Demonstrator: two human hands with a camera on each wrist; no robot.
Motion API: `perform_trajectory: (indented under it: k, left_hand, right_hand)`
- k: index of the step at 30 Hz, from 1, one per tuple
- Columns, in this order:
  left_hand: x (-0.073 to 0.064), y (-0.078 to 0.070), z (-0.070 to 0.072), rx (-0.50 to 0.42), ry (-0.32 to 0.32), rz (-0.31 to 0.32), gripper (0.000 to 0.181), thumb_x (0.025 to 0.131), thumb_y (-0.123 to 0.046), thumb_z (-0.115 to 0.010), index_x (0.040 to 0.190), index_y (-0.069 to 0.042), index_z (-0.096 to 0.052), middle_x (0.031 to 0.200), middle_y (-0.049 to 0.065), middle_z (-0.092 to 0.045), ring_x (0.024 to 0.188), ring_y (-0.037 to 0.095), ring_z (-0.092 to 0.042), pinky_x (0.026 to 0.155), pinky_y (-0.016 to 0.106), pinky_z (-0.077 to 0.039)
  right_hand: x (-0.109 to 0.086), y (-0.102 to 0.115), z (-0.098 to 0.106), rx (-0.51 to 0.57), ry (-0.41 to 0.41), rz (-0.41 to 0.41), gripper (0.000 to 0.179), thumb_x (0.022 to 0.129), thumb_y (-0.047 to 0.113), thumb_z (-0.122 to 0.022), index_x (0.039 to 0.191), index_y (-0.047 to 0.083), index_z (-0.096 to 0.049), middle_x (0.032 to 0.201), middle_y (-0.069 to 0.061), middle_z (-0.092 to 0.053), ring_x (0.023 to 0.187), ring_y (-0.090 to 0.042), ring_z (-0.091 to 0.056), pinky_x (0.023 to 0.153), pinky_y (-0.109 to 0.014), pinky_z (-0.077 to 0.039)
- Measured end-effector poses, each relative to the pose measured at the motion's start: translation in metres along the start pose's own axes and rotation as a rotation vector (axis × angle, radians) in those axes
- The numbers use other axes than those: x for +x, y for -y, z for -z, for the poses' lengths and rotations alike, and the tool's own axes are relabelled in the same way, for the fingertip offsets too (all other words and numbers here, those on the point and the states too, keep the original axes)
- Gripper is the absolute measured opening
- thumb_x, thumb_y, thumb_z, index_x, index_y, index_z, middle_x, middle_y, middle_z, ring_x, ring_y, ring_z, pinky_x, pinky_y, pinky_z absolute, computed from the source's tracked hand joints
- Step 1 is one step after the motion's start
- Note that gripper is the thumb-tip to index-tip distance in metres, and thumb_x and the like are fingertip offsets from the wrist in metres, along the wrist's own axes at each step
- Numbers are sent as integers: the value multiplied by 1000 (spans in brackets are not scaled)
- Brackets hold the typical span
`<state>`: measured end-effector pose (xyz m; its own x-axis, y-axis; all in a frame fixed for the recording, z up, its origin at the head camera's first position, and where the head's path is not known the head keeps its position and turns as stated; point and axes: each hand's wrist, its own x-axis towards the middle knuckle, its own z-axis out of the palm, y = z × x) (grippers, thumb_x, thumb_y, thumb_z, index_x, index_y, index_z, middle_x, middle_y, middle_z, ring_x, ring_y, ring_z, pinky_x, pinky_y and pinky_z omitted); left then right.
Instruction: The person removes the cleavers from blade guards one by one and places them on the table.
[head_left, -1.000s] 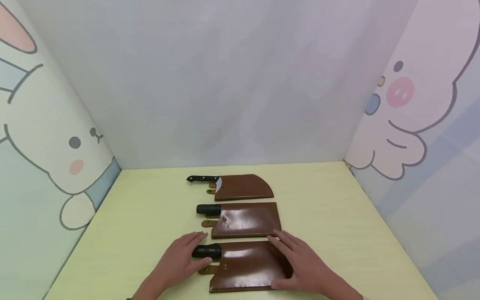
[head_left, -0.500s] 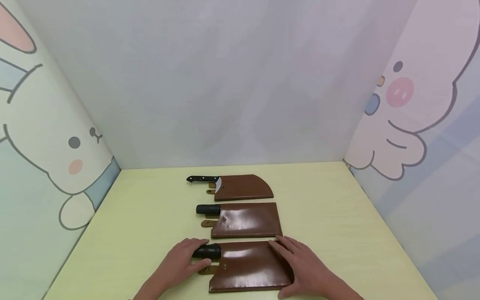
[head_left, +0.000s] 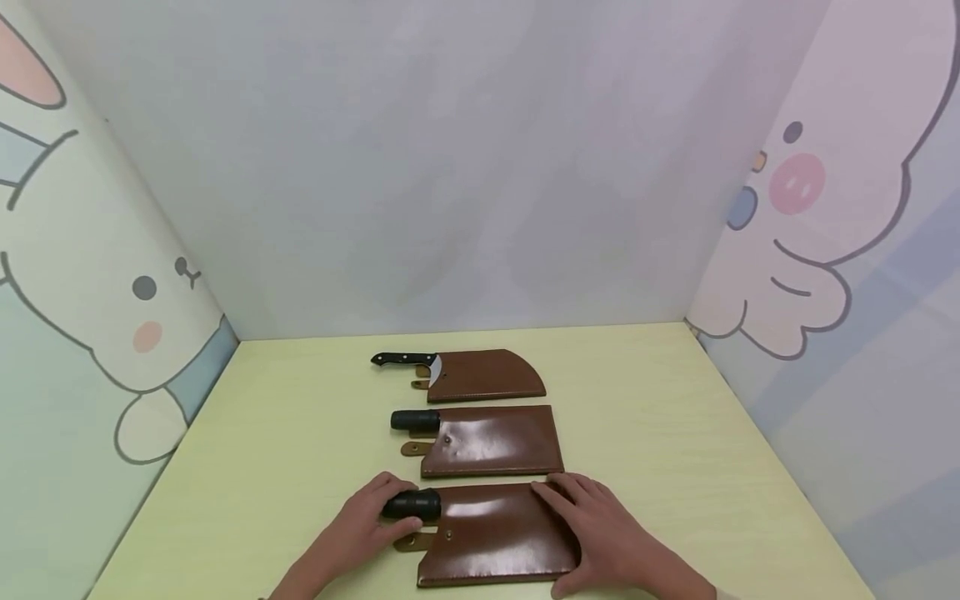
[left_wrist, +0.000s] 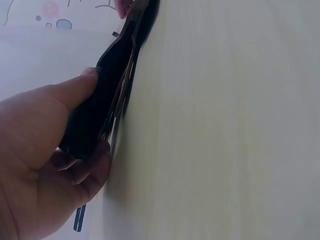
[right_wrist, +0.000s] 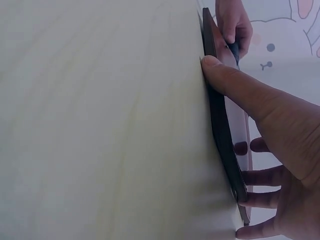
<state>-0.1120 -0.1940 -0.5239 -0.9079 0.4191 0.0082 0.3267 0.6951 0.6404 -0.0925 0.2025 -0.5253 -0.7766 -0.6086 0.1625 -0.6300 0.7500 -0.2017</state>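
Observation:
Nearest to me lies a sheathed cleaver (head_left: 498,533), its blade hidden in a glossy brown leather cover. Its black handle (head_left: 417,504) points left, beside a loose snap strap (head_left: 415,542). My left hand (head_left: 360,527) holds that handle; in the left wrist view the thumb lies on one side and curled fingers on the other. At the cover's right end, my right hand (head_left: 607,542) spans its width with fairly straight, spread fingers. In the right wrist view the thumb (right_wrist: 215,62) touches one edge, and several fingertips reach the opposite end.
Behind it lies a second sheathed cleaver (head_left: 495,442) with a black handle. Farther back is a knife with a riveted black handle (head_left: 405,359) in a rounded brown cover (head_left: 487,375). The pale yellow table (head_left: 675,433) meets a grey back wall (head_left: 465,208) and cartoon-printed side walls.
My left fingers have curled down round the handle. The right thumb has slid from the cover's near edge toward its right corner, and the right fingertips have come down slightly.

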Motion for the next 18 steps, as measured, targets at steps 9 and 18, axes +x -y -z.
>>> perform_trajectory:
  k: [9, 18]
  left_hand:
    - [6, -4, -2, -1, 2, -46, 40, 88, -55, -74, 115, -26, -69, 108, -14, -56, 95, 5, -55, 80, 31, -51]
    - [11, -3, -7, 45, -55, -101, 39, 83, -49, -81, 110, -24, -70, 105, -15, -58, 93, 5, -55, 80, 31, -51]
  right_hand:
    - [3, 3, 0, -28, 18, -4, 126, 57, 100, -59, 155, 21, -45, 145, -5, -49, 129, -24, -47, 96, -52, -46]
    - [3, 2, -1, -8, -6, 49, 124, 61, 95, -63, 155, 17, -45, 146, -6, -49, 132, -24, -47, 100, -45, -47]
